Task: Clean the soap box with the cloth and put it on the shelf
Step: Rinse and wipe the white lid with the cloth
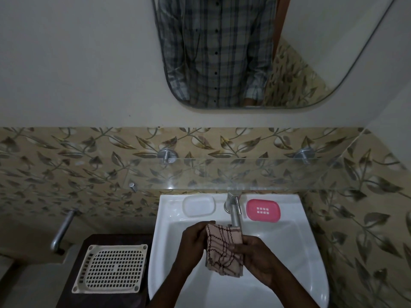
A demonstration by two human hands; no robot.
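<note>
Two hands are held over the white sink [164, 252], both closed on a pink cloth [222, 250] with dark wavy lines. The left hand [194, 240] is curled around the cloth's upper left edge, fingers wrapped in, thumb side on the fabric. The right hand [255, 256] is clamped on the cloth's right side, with fingers pressed across the middle of it; the lower part of the cloth hangs loose below the grip. The cloth's top corner is seen just in front of the steel tap [233, 210], which partly overlaps it. The soap box is found in two pieces on the sink's back ledge: a white part [198, 206] left of the tap and a pink part [263, 210] with a grid of drain holes right of the tap, both untouched and apart from the hands. A glass shelf [244, 174] is mounted on the leaf-patterned tiles just above the sink, held by round metal brackets. A cream perforated tray [113, 267] is set on a dark surface left of the sink. A mirror [289, 74] is fixed above, with a checked shirt reflected in it.
</note>
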